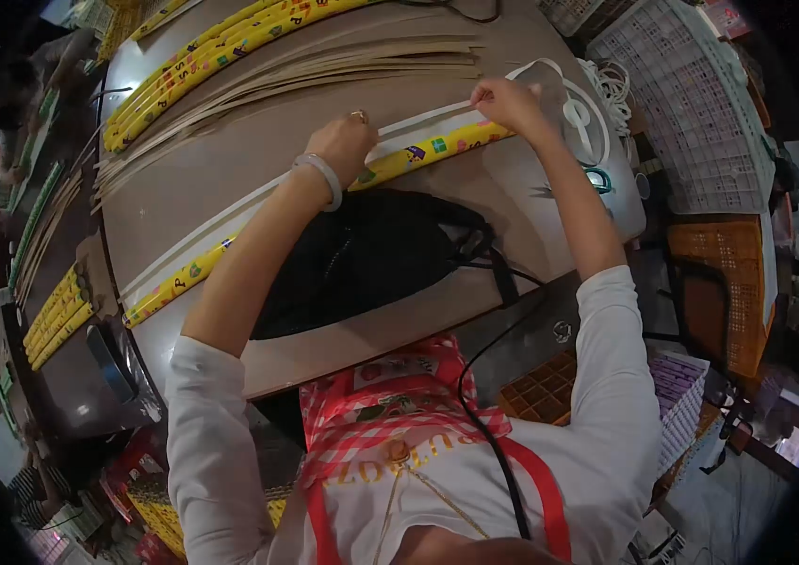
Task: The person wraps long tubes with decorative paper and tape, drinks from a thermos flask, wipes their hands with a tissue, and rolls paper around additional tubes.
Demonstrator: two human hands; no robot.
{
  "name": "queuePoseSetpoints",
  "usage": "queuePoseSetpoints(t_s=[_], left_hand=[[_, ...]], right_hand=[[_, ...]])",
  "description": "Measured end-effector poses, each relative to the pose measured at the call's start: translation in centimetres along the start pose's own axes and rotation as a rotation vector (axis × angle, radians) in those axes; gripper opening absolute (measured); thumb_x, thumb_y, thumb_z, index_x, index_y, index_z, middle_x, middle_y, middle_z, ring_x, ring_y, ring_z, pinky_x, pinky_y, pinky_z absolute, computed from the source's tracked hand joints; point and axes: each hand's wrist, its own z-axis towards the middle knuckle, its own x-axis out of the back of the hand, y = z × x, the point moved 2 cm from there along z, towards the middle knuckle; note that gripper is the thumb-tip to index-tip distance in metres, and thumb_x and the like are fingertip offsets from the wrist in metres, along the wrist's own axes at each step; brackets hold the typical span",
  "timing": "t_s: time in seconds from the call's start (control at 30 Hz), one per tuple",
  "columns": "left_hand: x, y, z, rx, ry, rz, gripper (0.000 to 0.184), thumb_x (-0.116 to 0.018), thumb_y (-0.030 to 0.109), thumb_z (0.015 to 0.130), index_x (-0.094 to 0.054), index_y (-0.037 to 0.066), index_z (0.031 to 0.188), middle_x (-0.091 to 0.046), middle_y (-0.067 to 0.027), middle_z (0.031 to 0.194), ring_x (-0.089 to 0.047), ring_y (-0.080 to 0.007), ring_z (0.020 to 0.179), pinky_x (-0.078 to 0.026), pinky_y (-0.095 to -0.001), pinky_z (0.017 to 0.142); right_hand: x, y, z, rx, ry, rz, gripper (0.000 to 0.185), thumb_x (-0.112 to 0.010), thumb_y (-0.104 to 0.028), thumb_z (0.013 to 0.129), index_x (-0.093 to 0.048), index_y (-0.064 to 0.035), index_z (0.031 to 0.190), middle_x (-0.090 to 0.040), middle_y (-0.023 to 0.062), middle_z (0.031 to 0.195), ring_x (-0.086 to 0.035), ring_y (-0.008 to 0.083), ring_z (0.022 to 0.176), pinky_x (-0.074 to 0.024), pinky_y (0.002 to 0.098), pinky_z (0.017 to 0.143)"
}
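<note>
A long yellow printed tube [432,151] lies slantwise across the table in front of me. Alongside its far edge runs a narrow white strip [230,224]. My left hand [343,146], with a pale bangle at the wrist, is closed over the strip near the middle of the tube; its fingertips are partly hidden. At the tube's right end my right hand [510,104] pinches the white strip between thumb and fingers. Right of that hand, a white tape roll [576,115] rests on the table within loops of strip. A black bag [371,250] lies under my left forearm.
More yellow tubes [202,71] and thin tan strips [324,80] lie at the table's far side. Green-handled scissors [597,180] are by my right forearm. A black cord [484,353] hangs over the front edge. Orange crates [720,292] stand at right; people are at far left.
</note>
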Motion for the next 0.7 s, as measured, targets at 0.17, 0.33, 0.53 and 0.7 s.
queuePoseSetpoints(t_s=[0.17, 0.33, 0.53, 0.7], left_hand=[[-1.0, 0.8, 3.1, -0.193, 0.052, -0.153, 0.036, -0.048, 0.0, 0.076, -0.058, 0.012, 0.108, -0.058, -0.0145, 0.098, -0.057, -0.0314, 0.09, -0.047, -0.0379, 0.077], [-1.1, 1.8, 4.1, -0.349, -0.016, -0.078, 0.036, -0.047, 0.001, 0.077, -0.058, 0.013, 0.109, -0.056, -0.0144, 0.099, -0.054, -0.0305, 0.095, -0.045, -0.0368, 0.081], [-1.5, 1.0, 5.3, -0.286, -0.122, -0.189, 0.031, -0.049, 0.006, 0.078, -0.062, 0.015, 0.104, -0.055, -0.014, 0.099, -0.053, -0.0301, 0.094, -0.044, -0.0368, 0.079], [-1.3, 2.7, 6.4, -0.348, -0.054, -0.118, 0.019, -0.049, 0.009, 0.079, -0.06, 0.005, 0.093, -0.057, -0.0141, 0.098, -0.055, -0.0317, 0.091, -0.045, -0.0404, 0.077]], right_hand=[[0.0, -0.2, -0.2, -0.013, 0.016, 0.013, 0.013, -0.054, -0.023, 0.073, -0.064, -0.0186, 0.08, -0.064, -0.003, 0.077, -0.059, 0.0155, 0.079, -0.0257, 0.0389, 0.076], [-0.1, -0.2, -0.2, -0.027, 0.009, 0.014, 0.011, -0.054, -0.023, 0.073, -0.063, -0.0187, 0.079, -0.062, -0.0037, 0.074, -0.059, 0.0141, 0.078, -0.0224, 0.0406, 0.076], [-1.0, 1.8, 0.3, 0.029, 0.029, 0.271, 0.012, -0.056, -0.018, 0.075, -0.061, -0.0102, 0.082, -0.062, 0.003, 0.075, -0.059, 0.0164, 0.074, -0.0379, 0.0349, 0.072], [-0.3, 3.1, 0.1, -0.109, 0.186, 0.417, 0.02, -0.06, -0.02, 0.077, -0.057, -0.0023, 0.085, -0.061, 0.0075, 0.077, -0.058, 0.0165, 0.073, -0.0455, 0.0261, 0.065]])
